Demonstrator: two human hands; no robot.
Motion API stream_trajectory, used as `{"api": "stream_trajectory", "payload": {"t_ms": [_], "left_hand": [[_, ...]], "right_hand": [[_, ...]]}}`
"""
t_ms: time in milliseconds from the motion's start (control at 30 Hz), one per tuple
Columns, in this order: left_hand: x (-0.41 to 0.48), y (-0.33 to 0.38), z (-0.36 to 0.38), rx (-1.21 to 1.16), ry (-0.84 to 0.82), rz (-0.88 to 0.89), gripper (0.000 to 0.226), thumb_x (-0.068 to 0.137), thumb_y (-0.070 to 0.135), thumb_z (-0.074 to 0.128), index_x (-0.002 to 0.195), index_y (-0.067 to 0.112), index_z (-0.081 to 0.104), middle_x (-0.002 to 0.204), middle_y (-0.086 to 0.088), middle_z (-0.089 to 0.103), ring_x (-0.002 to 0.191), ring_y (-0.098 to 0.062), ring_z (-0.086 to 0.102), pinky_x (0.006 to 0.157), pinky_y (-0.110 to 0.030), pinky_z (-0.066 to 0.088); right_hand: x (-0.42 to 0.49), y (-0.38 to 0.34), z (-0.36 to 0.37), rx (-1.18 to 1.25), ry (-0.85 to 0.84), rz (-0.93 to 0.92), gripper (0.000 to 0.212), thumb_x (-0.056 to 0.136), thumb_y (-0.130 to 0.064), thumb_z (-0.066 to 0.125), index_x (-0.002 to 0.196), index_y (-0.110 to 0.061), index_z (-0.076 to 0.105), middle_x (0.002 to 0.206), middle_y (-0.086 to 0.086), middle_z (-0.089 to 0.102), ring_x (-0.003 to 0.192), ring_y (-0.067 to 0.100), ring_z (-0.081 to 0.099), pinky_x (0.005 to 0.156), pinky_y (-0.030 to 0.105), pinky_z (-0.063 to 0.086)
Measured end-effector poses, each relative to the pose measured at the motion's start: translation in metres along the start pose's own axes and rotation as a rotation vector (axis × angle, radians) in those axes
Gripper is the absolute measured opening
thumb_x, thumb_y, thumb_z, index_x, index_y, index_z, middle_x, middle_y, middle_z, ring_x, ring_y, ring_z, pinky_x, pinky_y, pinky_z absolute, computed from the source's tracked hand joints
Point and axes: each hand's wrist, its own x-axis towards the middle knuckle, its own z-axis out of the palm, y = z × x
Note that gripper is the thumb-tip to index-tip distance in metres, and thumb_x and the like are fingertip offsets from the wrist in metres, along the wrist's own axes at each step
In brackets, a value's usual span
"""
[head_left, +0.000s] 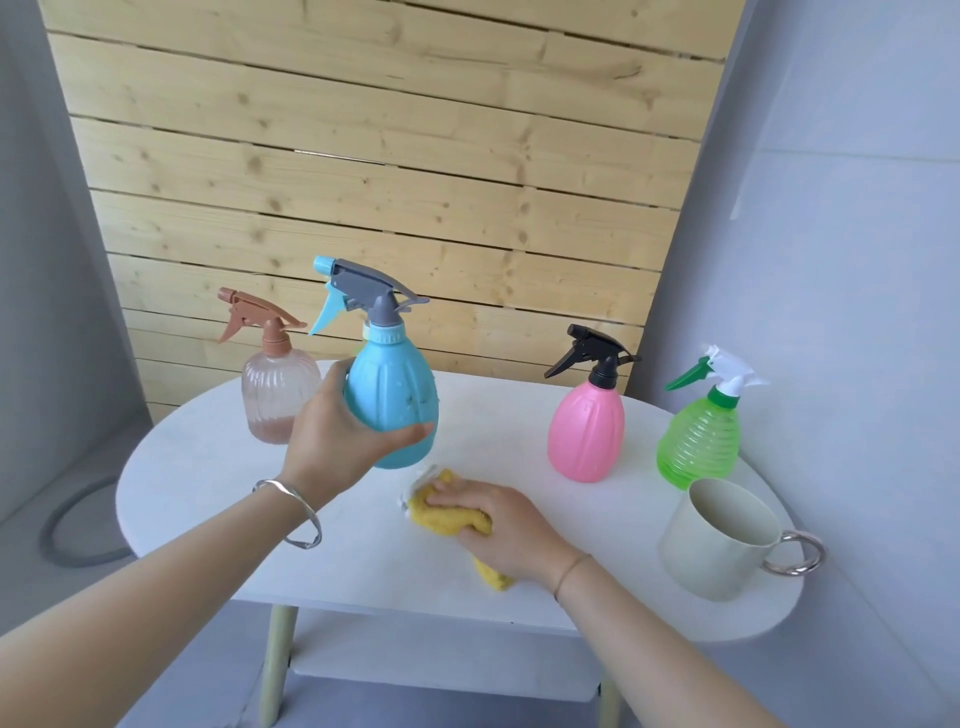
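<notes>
My left hand (337, 441) grips the blue spray bottle (389, 395) around its lower body and holds it upright, just above the white oval table (208, 467). The bottle's grey trigger head points left. My right hand (498, 525) presses a yellow cloth (447, 519) onto the tabletop just below and in front of the bottle. Fingers curl over the cloth's top edge, and a corner of the cloth sticks out under the wrist.
A clear pink-brown spray bottle (278, 395) stands at the back left. A pink bottle (587, 431) and a green one (698, 441) stand to the right. A pale mug (711, 551) with a ring handle sits near the right front edge. Wooden slats rise behind the table.
</notes>
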Motion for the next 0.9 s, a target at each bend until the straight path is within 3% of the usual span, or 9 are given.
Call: {"api": "stream_trajectory", "payload": {"t_ms": [100,200,300,433,667,900], "left_hand": [[-0.002,0.007,0.017,-0.001,-0.031,0.026,0.089,0.055,0.043,0.091,0.129,0.025,0.044,0.104,0.009,0.059,0.096,-0.015,0.059,0.077,-0.031,0.051],[-0.001,0.013,0.038,-0.037,-0.052,0.017,0.087,0.056,0.039,0.092,0.127,0.024,0.045,0.102,0.01,0.058,0.093,-0.013,0.057,0.069,-0.022,0.044],[0.006,0.013,0.062,-0.058,-0.06,0.006,0.089,0.056,0.038,0.092,0.129,0.022,0.044,0.104,0.008,0.058,0.095,-0.016,0.057,0.077,-0.029,0.048],[0.016,0.006,0.094,-0.027,-0.095,-0.01,0.092,0.056,0.041,0.091,0.131,0.021,0.042,0.108,0.005,0.059,0.099,-0.02,0.059,0.085,-0.038,0.052],[0.023,-0.005,0.131,-0.001,-0.136,-0.039,0.093,0.058,0.041,0.09,0.133,0.021,0.039,0.11,0.004,0.058,0.1,-0.022,0.058,0.086,-0.04,0.051],[0.028,-0.01,0.137,0.002,-0.132,-0.04,0.094,0.058,0.041,0.09,0.134,0.021,0.038,0.114,0.002,0.057,0.104,-0.023,0.058,0.087,-0.04,0.051]], "right_hand": [[-0.033,0.005,-0.006,0.014,-0.013,-0.014,0.053,0.074,-0.021,0.046,0.122,-0.032,0.064,0.137,-0.019,0.05,0.13,-0.007,0.038,0.108,0.01,0.025],[-0.057,0.023,-0.012,-0.002,0.092,0.029,0.055,0.07,-0.032,0.039,0.119,-0.037,0.065,0.132,-0.031,0.047,0.127,-0.014,0.038,0.108,0.01,0.026],[-0.065,0.032,-0.014,-0.057,0.192,0.077,0.051,0.075,-0.027,0.042,0.12,-0.041,0.062,0.129,-0.042,0.038,0.124,-0.022,0.031,0.107,0.006,0.023],[-0.064,0.031,-0.009,-0.085,0.225,0.102,0.051,0.077,-0.025,0.044,0.122,-0.043,0.06,0.134,-0.038,0.038,0.126,-0.018,0.032,0.103,0.0,0.018],[-0.063,0.035,-0.008,-0.087,0.231,0.109,0.052,0.075,-0.028,0.043,0.122,-0.043,0.06,0.129,-0.045,0.034,0.124,-0.02,0.03,0.102,0.0,0.018],[-0.064,0.034,-0.008,-0.081,0.23,0.103,0.052,0.075,-0.03,0.041,0.122,-0.042,0.06,0.133,-0.038,0.039,0.124,-0.017,0.032,0.101,-0.001,0.017]]}}
